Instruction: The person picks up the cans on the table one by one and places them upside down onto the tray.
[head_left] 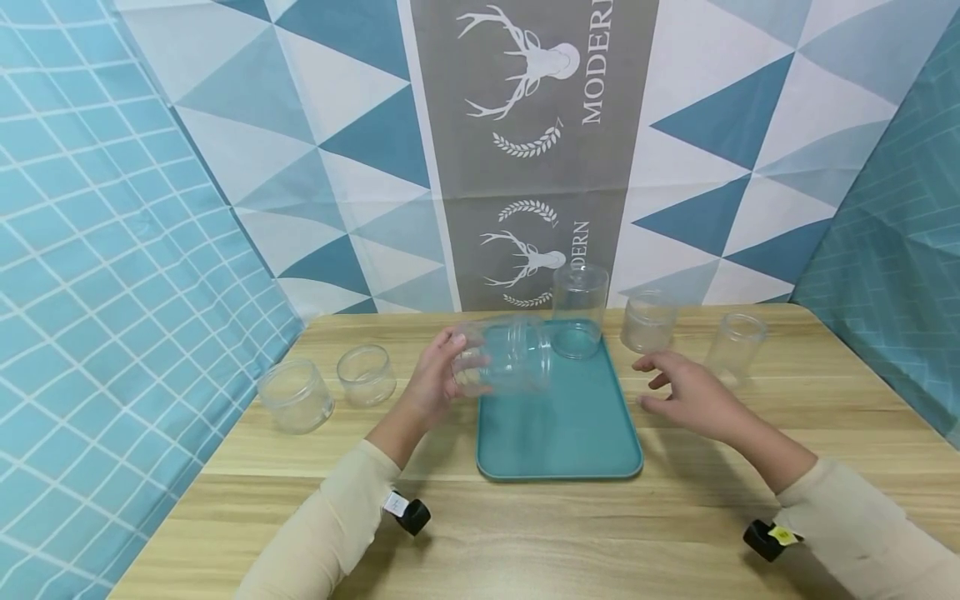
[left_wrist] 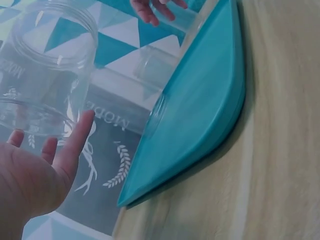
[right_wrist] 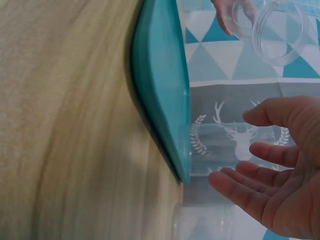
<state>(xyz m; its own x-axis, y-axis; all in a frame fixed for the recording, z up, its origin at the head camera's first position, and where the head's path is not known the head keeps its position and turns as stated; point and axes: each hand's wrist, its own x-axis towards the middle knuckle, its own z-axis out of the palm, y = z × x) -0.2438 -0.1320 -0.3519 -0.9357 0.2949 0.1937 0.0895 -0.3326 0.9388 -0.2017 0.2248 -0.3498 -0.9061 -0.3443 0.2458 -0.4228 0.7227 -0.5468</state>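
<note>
Clear, colourless jar (head_left: 506, 354), wide and straight-sided, blurred in the head view: gripped at its base end by your left hand (head_left: 438, 375), aloft on its side, mouth facing your right hand (head_left: 690, 396). Just beyond your right fingertips stands a short clear vessel (head_left: 648, 327), upright; a taller clear glass (head_left: 738, 340) stands behind that hand, its lower part partly hidden.

1 tray (head_left: 562, 437). 2 short jars (head_left: 296, 400) (head_left: 366, 377) left of tray, 1 held jar (head_left: 513, 354) above its left edge, 1 tall jar (head_left: 580, 304) on its far end, 2 more jars (head_left: 649, 323) (head_left: 738, 346) right: 6 total. 2 hands (head_left: 438, 375) (head_left: 693, 396), 2 wrist cameras (head_left: 412, 517) (head_left: 763, 542).
</note>
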